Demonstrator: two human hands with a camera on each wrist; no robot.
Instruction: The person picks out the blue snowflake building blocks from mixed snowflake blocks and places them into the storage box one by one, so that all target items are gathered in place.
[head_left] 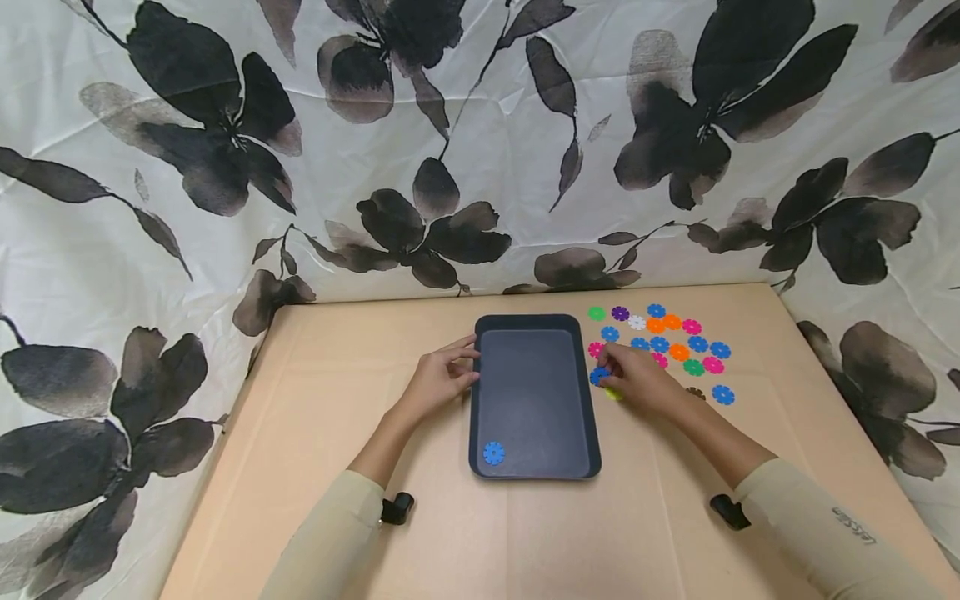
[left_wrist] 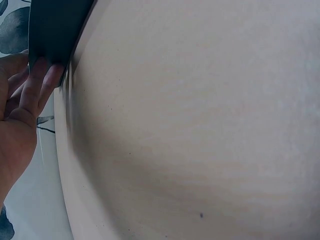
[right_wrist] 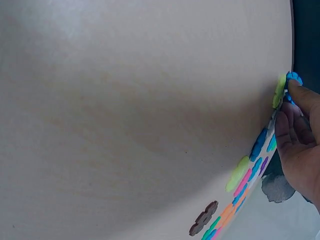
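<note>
A dark grey tray (head_left: 534,400) lies in the middle of the tan table (head_left: 315,433), with one blue flower-shaped disc (head_left: 493,452) in its near left corner. My left hand (head_left: 450,371) touches the tray's left rim (left_wrist: 52,37) with straight fingers (left_wrist: 42,75). My right hand (head_left: 626,375) lies just right of the tray and pinches a blue disc (head_left: 598,376) off the table; that blue disc (right_wrist: 292,78) shows at the fingertips next to a yellow-green disc (right_wrist: 278,90). Several coloured discs (head_left: 671,342) lie scattered beyond the right hand.
A black-and-white floral cloth (head_left: 480,142) hangs behind and around the table. A brown disc (head_left: 696,392) and a blue one (head_left: 723,394) lie apart at the right. Bare tabletop (head_left: 525,542) spreads in front of the tray.
</note>
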